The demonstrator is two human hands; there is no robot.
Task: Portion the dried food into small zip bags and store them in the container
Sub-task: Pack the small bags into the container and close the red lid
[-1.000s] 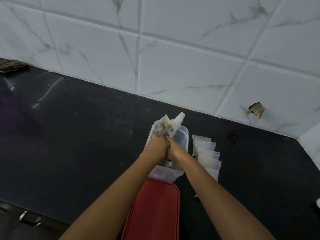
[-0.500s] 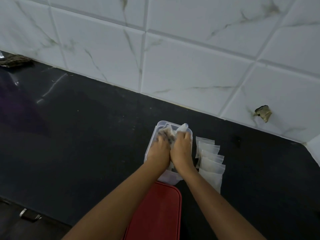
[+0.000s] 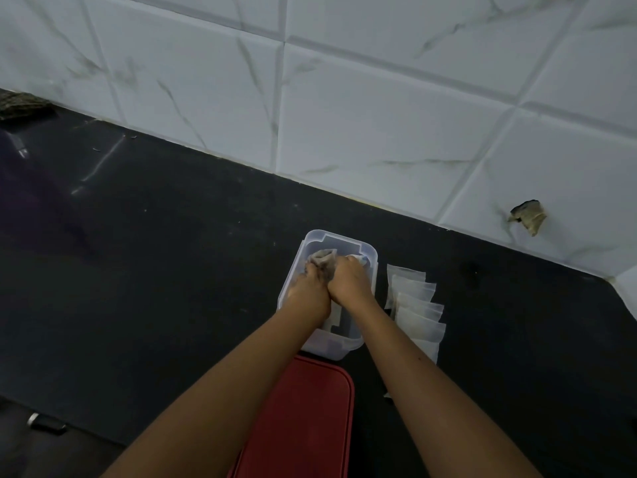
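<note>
Gripped the zip bag (image 3: 322,258) in curled fingers of left hand (image 3: 308,291) and right hand (image 3: 348,282), just beyond the knuckles, toward the container (image 3: 339,238)'s far end.

We saw the left hand (image 3: 310,293) and right hand (image 3: 350,282) side by side inside the clear container (image 3: 339,240), both gripping a crumpled zip bag (image 3: 322,259) with dark food in it. The container stood on the black tabletop (image 3: 172,263), with overlapping empty zip bags (image 3: 418,307) just beside it on the right and a red lid (image 3: 303,419) at its near end.
</note>
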